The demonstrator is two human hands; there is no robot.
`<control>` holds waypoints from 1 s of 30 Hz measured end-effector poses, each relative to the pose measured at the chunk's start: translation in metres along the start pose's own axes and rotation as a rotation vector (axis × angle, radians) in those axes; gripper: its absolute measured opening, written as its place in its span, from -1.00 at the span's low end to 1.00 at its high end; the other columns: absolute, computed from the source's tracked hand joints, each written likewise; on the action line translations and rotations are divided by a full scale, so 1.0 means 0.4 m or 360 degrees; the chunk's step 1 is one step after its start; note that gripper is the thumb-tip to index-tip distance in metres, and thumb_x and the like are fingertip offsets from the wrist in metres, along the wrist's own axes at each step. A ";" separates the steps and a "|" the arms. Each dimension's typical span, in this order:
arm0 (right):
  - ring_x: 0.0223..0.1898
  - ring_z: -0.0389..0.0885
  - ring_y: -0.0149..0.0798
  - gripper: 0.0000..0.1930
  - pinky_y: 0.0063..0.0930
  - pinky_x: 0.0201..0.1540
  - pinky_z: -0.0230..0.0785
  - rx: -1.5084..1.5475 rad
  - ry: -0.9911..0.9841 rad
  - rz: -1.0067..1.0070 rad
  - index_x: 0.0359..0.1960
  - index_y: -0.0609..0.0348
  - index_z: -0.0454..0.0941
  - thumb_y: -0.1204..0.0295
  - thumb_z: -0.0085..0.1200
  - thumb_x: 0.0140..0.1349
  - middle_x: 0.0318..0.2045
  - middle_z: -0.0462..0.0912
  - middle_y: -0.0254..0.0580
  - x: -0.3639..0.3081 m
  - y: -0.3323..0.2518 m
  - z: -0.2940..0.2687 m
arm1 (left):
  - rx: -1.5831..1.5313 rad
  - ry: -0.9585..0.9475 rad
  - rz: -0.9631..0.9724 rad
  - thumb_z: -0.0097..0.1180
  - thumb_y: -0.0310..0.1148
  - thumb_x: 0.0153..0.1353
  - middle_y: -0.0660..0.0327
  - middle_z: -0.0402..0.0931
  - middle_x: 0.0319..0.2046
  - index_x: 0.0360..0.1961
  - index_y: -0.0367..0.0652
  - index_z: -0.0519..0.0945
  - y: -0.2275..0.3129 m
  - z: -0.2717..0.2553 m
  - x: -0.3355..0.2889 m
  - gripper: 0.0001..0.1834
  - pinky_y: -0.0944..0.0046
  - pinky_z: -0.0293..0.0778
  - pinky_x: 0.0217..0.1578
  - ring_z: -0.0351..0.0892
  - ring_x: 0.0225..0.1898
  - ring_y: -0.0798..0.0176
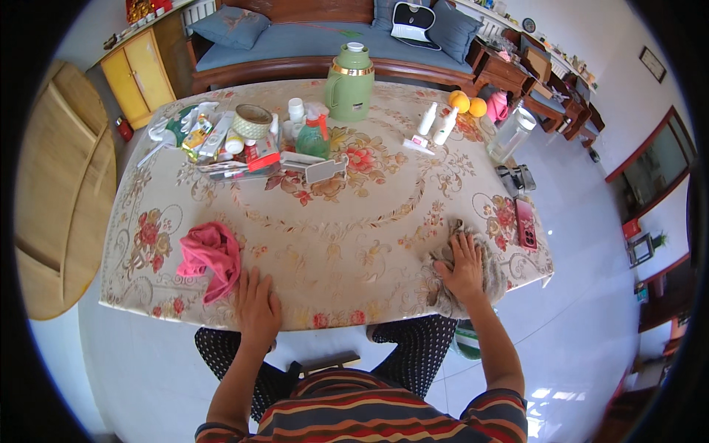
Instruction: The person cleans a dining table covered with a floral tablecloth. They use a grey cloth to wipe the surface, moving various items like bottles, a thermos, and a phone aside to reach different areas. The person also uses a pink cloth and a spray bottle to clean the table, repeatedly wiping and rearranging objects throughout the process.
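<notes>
My left hand (258,306) lies flat at the near edge of the table, fingers stretched out and holding nothing. Just left of its fingertips is a crumpled pink cloth (210,258). On the right, my right hand (464,267) rests palm down on a bunched grey-beige cloth (492,275), its fingers extended over the fabric rather than wrapped round it. Both cloths lie on a cream tablecloth (325,258) with red flowers. Past the right hand, a pink phone (526,224) lies near the table's right edge.
A green thermos (350,85) stands at the far side. Left of it are a spray bottle (313,134), a tape roll (252,121) and a clutter of small packages. White bottles (445,126), oranges (478,108) and a clear jug (511,136) stand far right. Behind is a cushioned bench (317,59).
</notes>
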State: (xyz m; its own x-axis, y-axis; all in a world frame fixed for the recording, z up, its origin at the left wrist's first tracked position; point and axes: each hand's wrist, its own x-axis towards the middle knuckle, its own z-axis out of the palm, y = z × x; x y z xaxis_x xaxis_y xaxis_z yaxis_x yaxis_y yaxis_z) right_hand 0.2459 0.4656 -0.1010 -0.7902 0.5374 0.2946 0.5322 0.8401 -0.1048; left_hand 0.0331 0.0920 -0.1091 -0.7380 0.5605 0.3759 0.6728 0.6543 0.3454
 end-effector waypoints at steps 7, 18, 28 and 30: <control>0.31 0.02 0.24 -0.45 0.15 0.26 -0.10 -0.0140 0.0056 0.0550 0.17 0.17 0.32 0.13 -0.09 0.20 0.25 0.25 0.07 0.188 0.029 0.127 | -0.0371 0.0157 0.0092 0.03 -0.45 0.09 -0.10 0.30 0.15 -0.07 -0.25 0.50 -0.068 -0.048 0.000 -0.67 -0.14 0.04 0.24 0.13 0.27 -0.17; 0.23 0.25 0.08 -0.59 -0.05 0.28 0.02 0.0628 0.0012 -0.0958 0.03 0.23 0.42 0.29 -0.02 0.18 0.13 0.39 0.02 0.314 -0.451 0.199 | -0.0015 0.0031 -0.0122 0.00 -0.36 0.13 -0.06 0.21 0.23 0.02 -0.22 0.46 -0.123 -0.053 0.018 -0.60 -0.10 -0.03 0.28 0.09 0.30 -0.13; 0.22 0.26 0.12 -0.64 0.04 0.24 0.06 0.0376 0.0250 -0.0442 -0.05 0.23 0.48 0.29 -0.05 0.18 0.12 0.42 0.00 0.623 -0.287 0.323 | 0.0046 0.0000 -0.0219 0.03 -0.46 0.08 -0.09 0.18 0.24 0.01 -0.23 0.46 -0.089 -0.055 0.029 -0.60 -0.10 -0.02 0.28 0.09 0.30 -0.16; 0.22 0.25 0.13 -0.63 0.04 0.24 0.06 0.0346 0.0263 -0.0444 -0.04 0.24 0.48 0.28 -0.03 0.18 0.12 0.42 0.00 0.683 -0.307 0.353 | 0.0078 -0.0009 -0.0226 0.03 -0.46 0.07 -0.10 0.19 0.23 0.00 -0.23 0.46 -0.091 -0.054 0.027 -0.60 -0.11 -0.01 0.27 0.10 0.29 -0.16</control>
State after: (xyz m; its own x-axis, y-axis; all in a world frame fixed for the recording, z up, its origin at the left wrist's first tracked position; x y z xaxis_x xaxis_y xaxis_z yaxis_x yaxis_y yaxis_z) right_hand -0.0784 0.5195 -0.1416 -0.8264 0.2819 0.4874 0.2132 0.9578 -0.1925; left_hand 0.0018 0.0632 -0.0991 -0.8261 0.4632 0.3210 0.5581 0.7512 0.3523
